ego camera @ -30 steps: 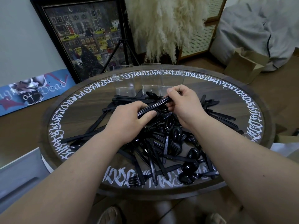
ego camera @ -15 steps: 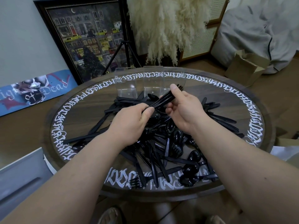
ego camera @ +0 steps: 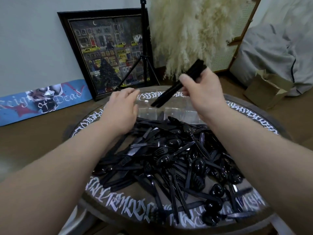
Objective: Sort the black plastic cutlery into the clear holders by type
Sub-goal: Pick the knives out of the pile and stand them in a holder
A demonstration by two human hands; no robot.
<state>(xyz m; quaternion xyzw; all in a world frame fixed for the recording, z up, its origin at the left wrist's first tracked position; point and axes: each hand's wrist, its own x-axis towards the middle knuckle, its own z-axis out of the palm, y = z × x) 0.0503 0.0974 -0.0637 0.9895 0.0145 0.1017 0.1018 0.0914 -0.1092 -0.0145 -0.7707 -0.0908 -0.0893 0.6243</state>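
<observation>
A heap of black plastic forks, spoons and knives (ego camera: 177, 155) covers the round table (ego camera: 250, 112). My right hand (ego camera: 201, 92) grips a bundle of black forks (ego camera: 171, 92), held tilted in the air with the handle ends pointing down over the clear holders (ego camera: 150, 111) at the table's far side. My left hand (ego camera: 122, 106) hovers beside the holders with relaxed fingers and holds nothing. The holders are blurred and partly hidden behind both hands.
A framed painting (ego camera: 108, 53) and a tripod (ego camera: 145, 53) stand behind the table. Pampas grass (ego camera: 193, 31) rises at the back. A skateboard deck (ego camera: 42, 100) leans at left, and a cardboard box (ego camera: 265, 89) sits on the floor at right.
My right hand lifted the fork bundle up off the heap and tilted it over the holders. My left hand let go of the bundle and moved left and forward. The view shifted closer.
</observation>
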